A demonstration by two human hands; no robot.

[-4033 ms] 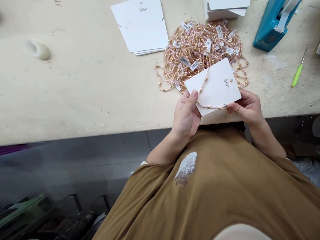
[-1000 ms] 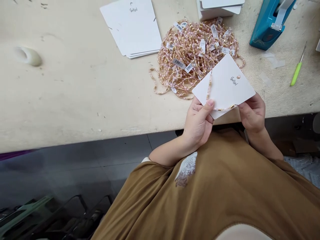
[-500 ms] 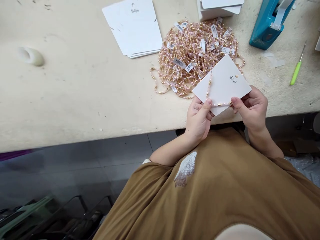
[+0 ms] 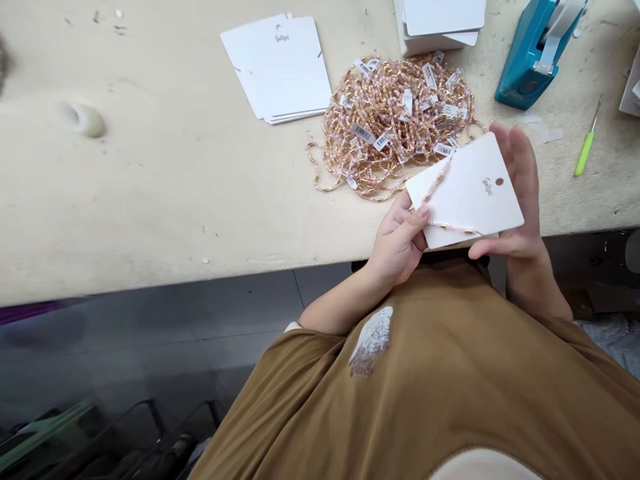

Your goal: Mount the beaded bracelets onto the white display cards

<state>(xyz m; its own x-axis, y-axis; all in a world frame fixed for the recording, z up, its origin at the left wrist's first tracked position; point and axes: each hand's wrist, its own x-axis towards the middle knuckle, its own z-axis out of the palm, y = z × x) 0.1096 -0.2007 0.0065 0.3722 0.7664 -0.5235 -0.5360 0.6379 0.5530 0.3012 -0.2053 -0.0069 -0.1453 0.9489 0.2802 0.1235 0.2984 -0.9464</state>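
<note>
Script logo (image 4: 487, 187), too small to spell out, on the held white card (image 4: 465, 203); same logo on the card stack (image 4: 281, 67) toward the table's (image 4: 150, 167) far edge; barcode tags (image 4: 363, 133) on the bead strands (image 4: 395, 113), digits unreadable.

Matt white paper card (image 4: 473, 190), smooth-faced. Beaded strand (image 4: 450, 227) and heaped necklaces (image 4: 395, 127): glossy pink beads, shiny gold-toned metal spacers. Tape dispenser (image 4: 525, 60): glossy teal plastic. Workbench top (image 4: 150, 200): matt cream surface, scuffed and rough. Shirt (image 4: 450, 387): matt brown cloth.
</note>
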